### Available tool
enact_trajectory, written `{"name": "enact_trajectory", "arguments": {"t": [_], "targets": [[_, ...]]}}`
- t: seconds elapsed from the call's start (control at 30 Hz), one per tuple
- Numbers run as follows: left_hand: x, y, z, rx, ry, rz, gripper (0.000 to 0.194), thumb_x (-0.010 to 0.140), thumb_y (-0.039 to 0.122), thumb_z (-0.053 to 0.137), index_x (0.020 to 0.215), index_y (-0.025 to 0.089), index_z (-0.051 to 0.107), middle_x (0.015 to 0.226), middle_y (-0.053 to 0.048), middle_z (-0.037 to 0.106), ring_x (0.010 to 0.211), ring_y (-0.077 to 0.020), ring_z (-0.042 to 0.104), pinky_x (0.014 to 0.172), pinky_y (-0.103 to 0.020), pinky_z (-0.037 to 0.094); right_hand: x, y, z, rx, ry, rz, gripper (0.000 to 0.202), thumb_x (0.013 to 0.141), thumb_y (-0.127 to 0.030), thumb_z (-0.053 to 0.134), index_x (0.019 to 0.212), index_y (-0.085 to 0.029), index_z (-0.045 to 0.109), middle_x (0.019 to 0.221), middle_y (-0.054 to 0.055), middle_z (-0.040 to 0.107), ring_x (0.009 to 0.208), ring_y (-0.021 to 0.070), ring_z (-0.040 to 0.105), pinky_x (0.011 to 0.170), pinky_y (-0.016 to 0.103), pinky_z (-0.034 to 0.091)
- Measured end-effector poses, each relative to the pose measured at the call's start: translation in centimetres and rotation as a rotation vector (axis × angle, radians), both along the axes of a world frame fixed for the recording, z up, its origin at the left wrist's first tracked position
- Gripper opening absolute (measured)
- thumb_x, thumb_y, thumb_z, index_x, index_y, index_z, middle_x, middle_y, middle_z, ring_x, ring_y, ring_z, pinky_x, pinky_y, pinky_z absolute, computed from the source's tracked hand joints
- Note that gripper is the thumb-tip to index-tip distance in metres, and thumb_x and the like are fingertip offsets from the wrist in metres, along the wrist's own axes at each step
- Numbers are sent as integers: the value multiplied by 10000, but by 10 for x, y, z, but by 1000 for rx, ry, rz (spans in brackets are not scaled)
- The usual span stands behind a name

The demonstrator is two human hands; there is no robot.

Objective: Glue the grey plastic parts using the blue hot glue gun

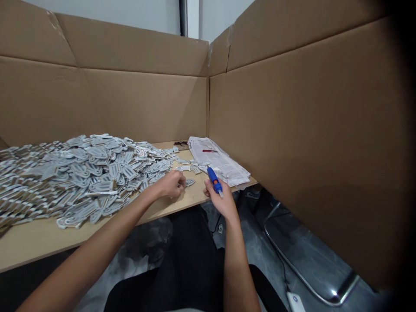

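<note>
My right hand (222, 200) is wrapped round a blue hot glue gun (213, 178) with an orange part and a pale glue stick at its rear. The gun's front points away from me, over the table's front edge. My left hand (173, 184) rests low over the table, fingers curled in; what they hold, if anything, is hidden. Just right of those fingers lies a flat grey pointed piece (189, 183). To the left spreads a large heap of similar grey and white cut-out pieces (97, 173), and a few more loose pieces (195, 166) lie beyond my hands.
Newspaper sheets (221, 162) cover the table's right end, with a red tool (209, 151) on them. Dark cord (180, 143) lies at the back. Tall cardboard walls (146, 95) enclose the wooden table (162, 211). A metal chair frame (305, 268) and a white power strip (295, 302) are below right.
</note>
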State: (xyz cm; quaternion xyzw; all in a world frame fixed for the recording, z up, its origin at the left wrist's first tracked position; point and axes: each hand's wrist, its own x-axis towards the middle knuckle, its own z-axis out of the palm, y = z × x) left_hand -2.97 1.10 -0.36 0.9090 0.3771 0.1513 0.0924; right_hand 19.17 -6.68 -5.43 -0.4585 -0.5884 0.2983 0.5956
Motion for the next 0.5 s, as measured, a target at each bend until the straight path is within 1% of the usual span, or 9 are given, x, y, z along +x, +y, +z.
{"name": "enact_trajectory", "arguments": {"t": [0.03,0.1,0.17,0.2,0.27,0.3,0.37,0.43,0.5], "targets": [[-1,-5,0,-20,-22,4,169,674,120,570,697,196,720,728,-62,692,708,-219,597,708,-323,435,-1,0,1,1,4,7,423,908,-631,586,876,-209,610,763,46,706,708,210,711,697,297,550],[-2,-11,-2,-6,-69,39,149,721,171,604,817,193,717,792,-63,686,735,-220,596,709,-323,440,-2,0,2,1,6,24,425,909,-629,584,895,-206,615,771,50,703,707,214,707,692,300,549],[-4,-11,-7,61,-108,115,196,760,252,655,937,180,697,896,-89,675,827,-246,602,774,-349,457,-3,0,2,5,-8,28,423,911,-627,584,911,-205,622,774,53,701,706,221,697,692,309,546],[-5,-9,-10,91,-114,157,217,774,289,671,956,171,687,932,-105,665,880,-263,599,818,-368,459,-3,0,2,7,-18,25,419,912,-625,585,914,-208,624,774,53,701,710,225,692,696,313,544],[-7,-4,-15,112,-92,217,195,795,330,673,899,165,674,943,-125,647,945,-288,588,872,-392,452,-4,1,1,7,-34,12,412,911,-627,588,914,-217,625,776,52,702,721,230,685,709,317,541],[-7,-2,-16,104,-74,227,175,807,338,662,851,169,663,921,-124,641,943,-289,585,869,-390,450,-5,1,0,3,-38,7,413,908,-631,589,911,-220,624,778,52,704,725,232,683,713,317,539],[-9,2,-17,68,-71,238,191,833,367,631,799,180,633,864,-104,630,883,-272,585,813,-370,447,-6,2,-1,-7,-40,0,426,901,-644,590,909,-220,627,785,55,710,728,233,679,717,317,537],[-11,3,-14,22,-147,281,237,863,417,592,818,185,611,825,-77,623,801,-244,576,735,-346,433,-6,2,-2,-11,-44,-8,443,897,-653,588,906,-213,633,788,60,713,728,233,675,716,314,533],[-16,1,-11,-1,-272,380,257,884,442,555,872,188,586,802,-51,611,737,-218,558,675,-323,410,-6,3,-3,-8,-46,-15,451,897,-654,588,907,-205,635,783,62,709,725,233,670,709,312,529]]}}
